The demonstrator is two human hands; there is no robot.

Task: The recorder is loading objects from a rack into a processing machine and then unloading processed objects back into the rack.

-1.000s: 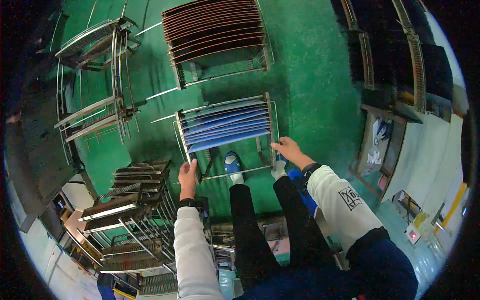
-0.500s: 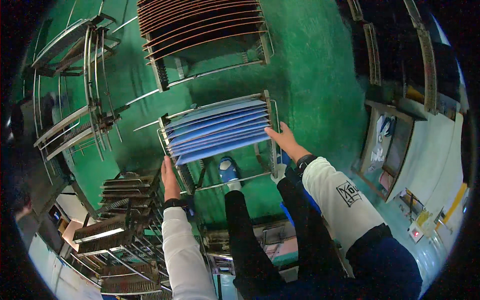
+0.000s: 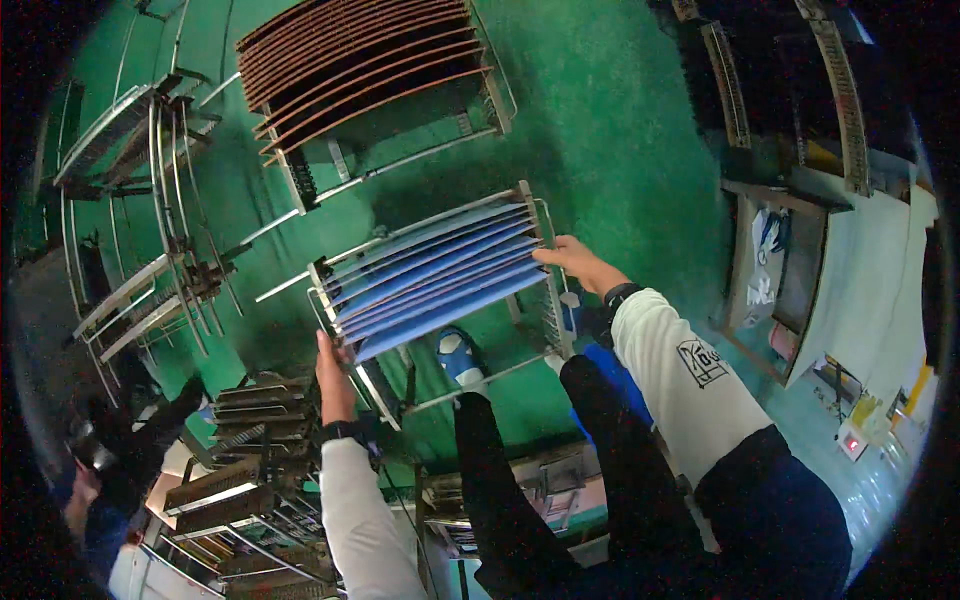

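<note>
In front of me stands a metal slotted rack (image 3: 385, 400) holding several thin blue panels (image 3: 450, 305), spaced apart in a row. My right hand (image 3: 590, 270) is at their right end, its thumb and fingers closed on the edge of a front panel. My left hand (image 3: 336, 385) is by the rack's left side, fingers stretched out and close to the left end of the front panel. Whether its fingertips touch the panel or the rack frame, I cannot tell.
Beyond is another rack with several brown-edged panels (image 3: 370, 65). Empty metal racks (image 3: 165, 200) stand at the left, and stacked ones (image 3: 265, 470) at lower left. Another person's dark-clothed leg (image 3: 165, 415) shows there. A framed cart (image 3: 790, 280) is at the right.
My right hand has closed at the panels' right edge. My left hand has shifted slightly down and left in view. A person has come into view at lower left.
</note>
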